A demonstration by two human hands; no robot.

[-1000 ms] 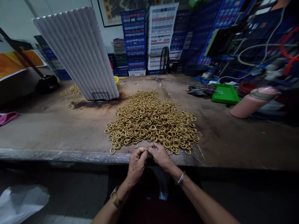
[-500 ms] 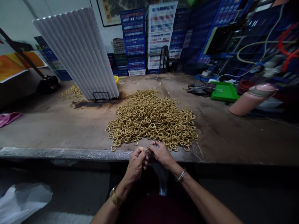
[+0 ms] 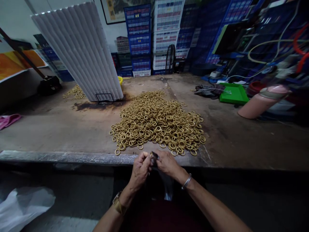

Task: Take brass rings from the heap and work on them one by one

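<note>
A wide heap of brass-coloured rings (image 3: 159, 124) lies on the brown table (image 3: 60, 132), reaching close to its front edge. Just in front of that edge my left hand (image 3: 141, 167) is closed in a pinch, with a bit of gold colour at its fingertips; most of what it grips is hidden. Beside it, my right hand (image 3: 167, 163) has its fingers wrapped round a small dark object (image 3: 154, 155), which meets the fingertips of my left hand. What the dark object is cannot be made out.
A corrugated white panel (image 3: 82, 51) leans in a black wire stand at the left back, near a smaller ring pile (image 3: 74, 92). Right of the heap are a green tray (image 3: 233, 93) and a pink bottle (image 3: 262, 102). Stacked crates (image 3: 166, 35) stand behind the table.
The dark object has come into sight between my hands. My right hand has turned and its fingers have curled in. The camera view has shifted slightly.
</note>
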